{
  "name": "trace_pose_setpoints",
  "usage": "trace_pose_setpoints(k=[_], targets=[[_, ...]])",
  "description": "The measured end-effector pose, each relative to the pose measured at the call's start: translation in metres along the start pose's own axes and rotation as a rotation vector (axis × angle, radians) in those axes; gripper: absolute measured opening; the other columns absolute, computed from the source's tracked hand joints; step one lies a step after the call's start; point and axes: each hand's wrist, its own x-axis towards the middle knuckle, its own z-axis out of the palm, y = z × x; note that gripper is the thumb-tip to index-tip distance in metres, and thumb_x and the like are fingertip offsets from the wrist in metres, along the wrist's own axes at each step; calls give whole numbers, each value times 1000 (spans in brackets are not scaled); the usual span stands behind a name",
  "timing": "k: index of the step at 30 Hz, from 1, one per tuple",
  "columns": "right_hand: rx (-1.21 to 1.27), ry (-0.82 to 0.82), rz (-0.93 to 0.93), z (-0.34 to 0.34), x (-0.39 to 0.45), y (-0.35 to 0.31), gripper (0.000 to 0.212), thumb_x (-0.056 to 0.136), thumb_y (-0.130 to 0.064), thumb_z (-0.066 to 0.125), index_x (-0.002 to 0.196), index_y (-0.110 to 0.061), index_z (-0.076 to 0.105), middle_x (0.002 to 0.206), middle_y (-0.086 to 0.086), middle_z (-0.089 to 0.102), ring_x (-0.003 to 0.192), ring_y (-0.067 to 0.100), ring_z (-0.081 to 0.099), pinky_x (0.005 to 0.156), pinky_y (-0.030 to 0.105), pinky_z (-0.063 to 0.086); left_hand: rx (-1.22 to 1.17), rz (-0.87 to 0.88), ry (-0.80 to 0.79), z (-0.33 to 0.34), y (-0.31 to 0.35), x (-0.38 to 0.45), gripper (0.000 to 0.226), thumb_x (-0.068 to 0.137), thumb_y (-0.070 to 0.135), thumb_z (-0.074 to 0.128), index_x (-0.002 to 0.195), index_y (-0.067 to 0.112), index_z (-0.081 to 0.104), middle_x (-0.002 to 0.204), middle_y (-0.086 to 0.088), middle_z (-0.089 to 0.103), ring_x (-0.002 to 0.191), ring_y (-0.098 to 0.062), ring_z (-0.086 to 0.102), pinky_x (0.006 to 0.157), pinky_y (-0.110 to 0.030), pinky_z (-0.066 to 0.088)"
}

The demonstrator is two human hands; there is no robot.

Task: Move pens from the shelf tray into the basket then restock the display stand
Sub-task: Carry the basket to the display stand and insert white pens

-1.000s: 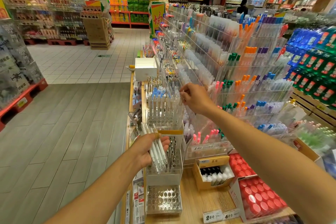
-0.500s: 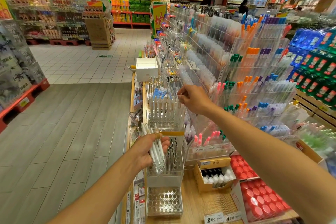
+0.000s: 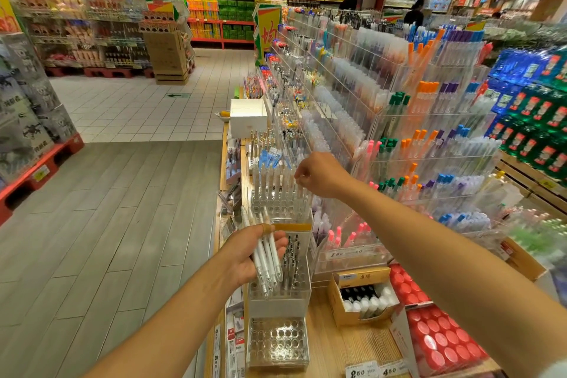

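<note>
your left hand gripped a bundle of white pens, thumb across the top and fingers curled beneath; about five showed, though the count was not sure. the bundle slanted down in front of the middle step of the clear stepped stand. your right hand was up at the stand's top step, fingertips pinched on the top of a white pen standing there at the right end of the row. that step held roughly ten white pens upright in its holes, with blue-tagged ones behind. the middle step held several dark thin pens standing upright. the bottom step showed only rows of round holes. right of the stand, on the wooden counter, an open cardboard box held small black-capped and white-capped bottles. beside it lay two packs of red-capped items. behind, tiered clear racks held orange, green, pink, blue and purple pens. a white box stood farther along.
</note>
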Motion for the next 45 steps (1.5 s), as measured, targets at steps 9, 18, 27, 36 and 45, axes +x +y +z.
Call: trace_pose_setpoints(k=[9, 18, 27, 36, 45], targets=[[-115, -41, 22, -2, -1, -4, 20, 93, -15, 57, 98, -9, 75, 103, 3, 73, 92, 21, 68, 82, 40, 58, 13, 9, -14, 3, 0, -4, 15, 95, 8, 60, 93, -7, 63, 71, -19, 71, 59, -23, 71, 51, -30, 59], [-22, 40, 50, -2, -8, -6, 34, 90, -20, 66, 123, -21, 63, 120, 1, 63, 105, 20, 60, 91, 40, 51, 22, 45, 8, 6, -5, -9, 13, 91, 8, 67, 94, -4, 65, 79, -18, 68, 57, -20, 70, 50, -28, 58], [225, -126, -62, 8, -46, -28, 25, 94, -30, 63, 113, -14, 65, 93, -5, 65, 79, 9, 60, 73, 25, 48, 8, 60, -44, 15, -10, -14, 9, 80, 3, 72, 83, -2, 65, 60, -13, 61, 45, -17, 61, 43, -24, 53], [787, -379, 278, 24, -60, -21, 21, 92, -21, 66, 84, -2, 65, 72, 8, 62, 60, 13, 53, 60, 28, 44, 0, 76, -47, 21, -20, -19, 18, 78, 10, 74, 86, -4, 67, 60, -14, 63, 45, -17, 62, 42, -24, 53], [777, 99, 222, -16, -49, -6, 16, 98, -16, 55, 108, -4, 60, 92, 7, 65, 76, 16, 62, 62, 25, 50, -90, -9, 92, 10, -24, -17, 19, 99, 12, 56, 96, -6, 61, 69, -18, 65, 64, -23, 65, 49, -32, 60]])
